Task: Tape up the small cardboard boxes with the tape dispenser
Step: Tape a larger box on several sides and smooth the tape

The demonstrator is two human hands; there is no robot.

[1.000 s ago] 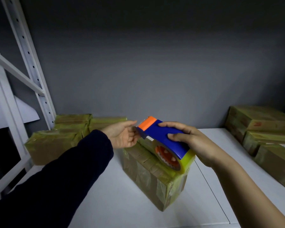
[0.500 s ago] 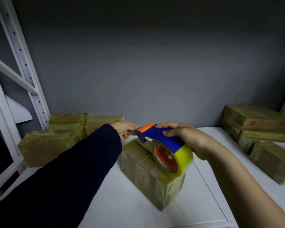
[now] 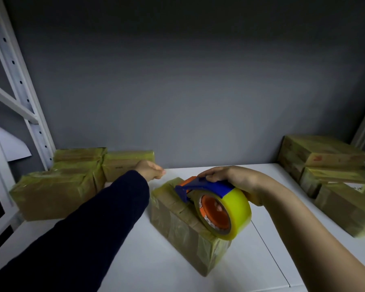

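Observation:
A small cardboard box (image 3: 175, 226) wrapped in yellowish tape lies on the white shelf (image 3: 124, 262), in the middle. On its top rests the tape dispenser (image 3: 207, 186), blue with an orange nose, carrying a yellow roll (image 3: 238, 209) with an orange core. My right hand (image 3: 238, 180) grips the dispenser from above, fingers over the blue cover. My left hand (image 3: 149, 169), in a dark sleeve, hovers just past the box's far end with fingers curled in a pinch, apparently on the tape's free end; the clear tape itself hardly shows.
Several taped boxes (image 3: 53, 192) are stacked at the back left beside a white rack upright (image 3: 23, 95). More taped boxes (image 3: 325, 159) are piled at the right. A grey wall closes the back. A seam runs across the shelf right of the box.
The dispenser has come down and toward me along the box top. My left hand has drawn away from the dispenser's nose to the box's far end.

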